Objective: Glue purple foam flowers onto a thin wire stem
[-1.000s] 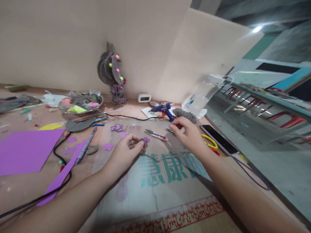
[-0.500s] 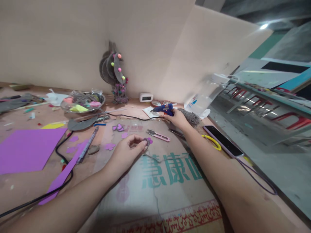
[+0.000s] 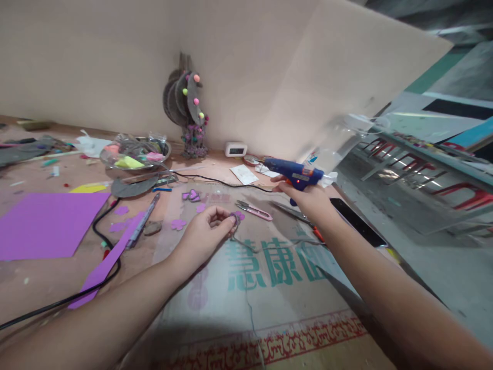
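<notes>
Between the thumb and fingers of my left hand (image 3: 211, 228) is a small purple flower cutout (image 3: 239, 216) edged with grey yarn. The yarn's tail (image 3: 277, 245) trails off to the right across the printed sheet. My right hand (image 3: 308, 198) is wrapped round the grip of a blue hot glue gun (image 3: 295, 172), raised above the table with its nozzle toward the left. Pink-handled thread snips (image 3: 254, 210) lie flat between the two hands. Left of my left hand rest a purple flower (image 3: 178, 224) and a yarn-outlined one (image 3: 191, 195).
A metal bowl (image 3: 167, 154) of craft bits stands at the back left, by a hanging ornament (image 3: 181, 103). Purple sheet (image 3: 46, 223), a pen (image 3: 144, 223) and a black cord (image 3: 94, 231) lie left. Scissors (image 3: 292, 211) and a phone (image 3: 356, 221) are on the right.
My right hand has lifted the glue gun off the back of the table and brought it up and to the right. My left hand stays in place with the flower.
</notes>
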{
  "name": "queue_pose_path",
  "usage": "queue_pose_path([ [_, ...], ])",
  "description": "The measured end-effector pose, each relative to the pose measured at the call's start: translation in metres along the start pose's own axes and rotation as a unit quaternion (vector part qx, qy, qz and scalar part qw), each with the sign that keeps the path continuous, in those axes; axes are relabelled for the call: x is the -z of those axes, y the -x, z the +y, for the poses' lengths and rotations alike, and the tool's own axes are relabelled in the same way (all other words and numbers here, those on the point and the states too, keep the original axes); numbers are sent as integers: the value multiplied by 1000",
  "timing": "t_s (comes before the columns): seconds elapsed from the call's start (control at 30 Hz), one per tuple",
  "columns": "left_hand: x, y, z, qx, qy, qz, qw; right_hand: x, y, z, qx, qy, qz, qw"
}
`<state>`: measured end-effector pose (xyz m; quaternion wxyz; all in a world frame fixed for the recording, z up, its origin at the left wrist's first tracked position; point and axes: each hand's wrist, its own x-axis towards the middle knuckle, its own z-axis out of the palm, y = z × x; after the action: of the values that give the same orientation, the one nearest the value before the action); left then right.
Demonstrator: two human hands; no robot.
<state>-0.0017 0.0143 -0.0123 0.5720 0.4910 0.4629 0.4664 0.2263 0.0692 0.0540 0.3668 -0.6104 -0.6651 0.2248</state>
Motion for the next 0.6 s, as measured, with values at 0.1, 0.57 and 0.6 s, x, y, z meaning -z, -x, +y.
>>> queue_pose_path([
  [0.1, 1, -1, 1, -7, -14, 6, 1000, -1, 32, -1, 42, -71, -31, 996],
  [0.57, 0, 2, 6, -11, -84, 28, 996, -20, 82, 14, 64, -54, -102, 991],
  [0.6, 0, 2, 6, -12, -86, 27, 996, -21, 82, 15, 64, -48, -101, 992],
])
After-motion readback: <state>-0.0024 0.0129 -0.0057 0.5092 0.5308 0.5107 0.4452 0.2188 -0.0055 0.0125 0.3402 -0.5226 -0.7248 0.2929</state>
